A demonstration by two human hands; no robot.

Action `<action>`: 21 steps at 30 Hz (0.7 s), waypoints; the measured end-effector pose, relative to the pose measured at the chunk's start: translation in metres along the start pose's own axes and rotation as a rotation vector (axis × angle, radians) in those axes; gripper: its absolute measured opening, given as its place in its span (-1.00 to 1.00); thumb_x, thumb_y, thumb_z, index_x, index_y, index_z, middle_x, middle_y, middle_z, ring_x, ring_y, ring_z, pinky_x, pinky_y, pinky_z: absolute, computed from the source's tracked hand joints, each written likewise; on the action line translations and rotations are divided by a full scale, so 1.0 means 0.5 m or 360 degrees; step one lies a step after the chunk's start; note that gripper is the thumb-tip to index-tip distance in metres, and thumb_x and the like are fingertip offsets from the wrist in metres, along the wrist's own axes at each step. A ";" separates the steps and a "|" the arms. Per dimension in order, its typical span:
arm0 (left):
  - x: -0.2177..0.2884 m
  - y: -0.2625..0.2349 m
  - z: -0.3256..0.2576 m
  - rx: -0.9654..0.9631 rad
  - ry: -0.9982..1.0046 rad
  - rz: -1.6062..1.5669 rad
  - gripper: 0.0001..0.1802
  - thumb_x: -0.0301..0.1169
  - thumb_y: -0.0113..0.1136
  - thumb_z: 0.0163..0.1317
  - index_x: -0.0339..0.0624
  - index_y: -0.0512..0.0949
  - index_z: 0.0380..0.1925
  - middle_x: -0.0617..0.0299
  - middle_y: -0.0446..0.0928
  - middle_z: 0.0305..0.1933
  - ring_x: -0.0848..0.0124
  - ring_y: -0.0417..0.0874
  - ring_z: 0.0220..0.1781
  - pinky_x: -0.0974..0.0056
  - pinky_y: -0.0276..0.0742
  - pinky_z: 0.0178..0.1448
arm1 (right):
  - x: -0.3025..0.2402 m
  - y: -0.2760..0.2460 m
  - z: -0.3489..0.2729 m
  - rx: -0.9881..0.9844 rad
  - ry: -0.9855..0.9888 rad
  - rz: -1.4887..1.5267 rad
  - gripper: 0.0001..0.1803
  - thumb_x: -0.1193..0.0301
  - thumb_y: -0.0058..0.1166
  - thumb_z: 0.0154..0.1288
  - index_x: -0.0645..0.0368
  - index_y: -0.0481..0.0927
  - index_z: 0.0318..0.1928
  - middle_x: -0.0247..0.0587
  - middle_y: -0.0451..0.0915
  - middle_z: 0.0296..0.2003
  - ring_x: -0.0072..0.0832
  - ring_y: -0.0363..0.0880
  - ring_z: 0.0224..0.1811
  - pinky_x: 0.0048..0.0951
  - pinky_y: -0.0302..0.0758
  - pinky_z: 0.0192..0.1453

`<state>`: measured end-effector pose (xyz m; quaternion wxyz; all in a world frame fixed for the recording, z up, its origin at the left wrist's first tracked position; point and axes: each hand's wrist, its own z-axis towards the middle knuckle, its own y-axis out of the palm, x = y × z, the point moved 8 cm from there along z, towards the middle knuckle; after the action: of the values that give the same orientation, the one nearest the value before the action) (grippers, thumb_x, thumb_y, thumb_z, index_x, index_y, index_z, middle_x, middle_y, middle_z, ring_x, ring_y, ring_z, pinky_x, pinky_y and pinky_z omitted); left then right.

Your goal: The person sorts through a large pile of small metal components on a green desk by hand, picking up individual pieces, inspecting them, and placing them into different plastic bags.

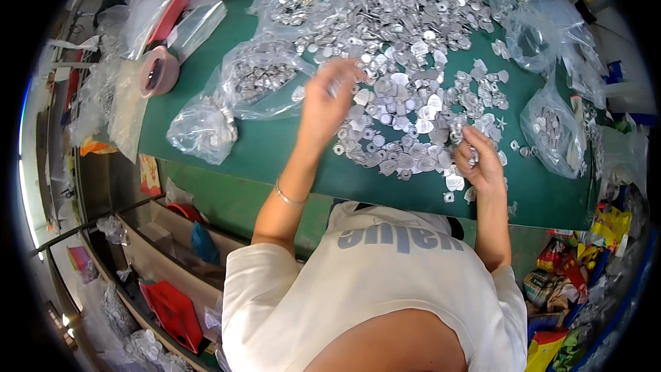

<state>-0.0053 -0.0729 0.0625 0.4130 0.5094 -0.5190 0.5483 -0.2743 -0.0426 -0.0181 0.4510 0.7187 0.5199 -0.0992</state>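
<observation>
A wide spread of small flat silver metal pieces covers the middle of the green table, thinning toward the near edge. My left hand hovers over the left border of the spread, its fingers pointing right; motion smears them, so their grip is unclear. On the right, my right hand is closed around several of the silver pieces, knuckles up, low over the spread. A clear plastic bag of metal pieces lies left of my left hand. Loose pieces also surround my right hand.
At the back rises a larger heap of metal pieces. Another clear bag lies at the right table edge, and a pink cup stands at the left. Below left is an open cardboard box; colourful packets fill the lower right.
</observation>
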 end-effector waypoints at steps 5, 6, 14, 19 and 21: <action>-0.064 0.168 -0.097 -0.0635 -0.0164 -0.0110 -0.72 -0.42 0.12 0.20 -0.25 0.51 -0.09 0.30 0.58 -0.42 0.63 0.45 -0.44 0.50 0.37 -0.39 | 0.048 0.044 -0.005 -0.0116 0.0191 0.0147 -0.88 0.34 0.03 0.27 0.10 0.44 -0.34 -0.37 0.27 -0.73 -0.61 0.18 -0.78 -0.63 -0.01 -0.75; -0.071 0.196 -0.109 -0.0674 0.0007 -0.0093 -0.79 -0.40 0.13 0.20 -0.24 0.53 -0.18 0.31 0.57 -0.44 0.64 0.45 -0.46 0.50 0.35 -0.42 | 0.053 0.056 -0.009 -0.0106 0.0176 0.0070 -0.87 0.34 0.03 0.27 0.11 0.45 -0.33 -0.37 0.29 -0.73 -0.62 0.18 -0.79 -0.64 -0.01 -0.75; -0.057 0.027 0.063 0.0164 -0.0218 -0.0772 -0.76 -0.28 0.11 0.21 -0.22 0.51 -0.52 0.38 0.40 -0.67 0.67 0.22 -0.75 0.52 0.08 -0.69 | 0.003 0.055 -0.007 -0.0056 -0.0287 -0.0636 -0.73 0.29 -0.06 0.34 0.26 0.54 -0.29 -0.41 0.32 -0.75 -0.70 0.21 -0.78 -0.67 0.01 -0.73; -0.021 -0.026 0.120 0.0217 -0.0181 -0.1279 -0.66 -0.32 -0.03 0.28 -0.32 0.35 -0.04 0.01 0.54 -0.33 0.63 0.17 -0.69 0.51 0.04 -0.67 | 0.038 0.043 0.003 -0.0370 0.0019 0.0141 -0.75 0.32 -0.09 0.36 0.24 0.51 -0.16 -0.36 0.34 -0.69 -0.62 0.22 -0.70 -0.61 0.12 -0.59; -0.027 0.027 0.069 -0.0145 -0.0269 -0.0704 -0.67 -0.33 -0.03 0.29 -0.28 0.42 -0.03 0.12 0.57 -0.38 0.62 0.27 -0.62 0.50 0.14 -0.61 | 0.044 0.029 0.001 -0.0251 0.0079 0.0431 -0.75 0.33 -0.09 0.35 0.24 0.49 -0.09 -0.34 0.36 -0.66 -0.61 0.20 -0.68 -0.60 0.14 -0.55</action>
<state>-0.0123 -0.1077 0.0452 0.5006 0.6356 -0.4518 0.3758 -0.2522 -0.0293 -0.0240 0.5022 0.7469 0.4354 0.0213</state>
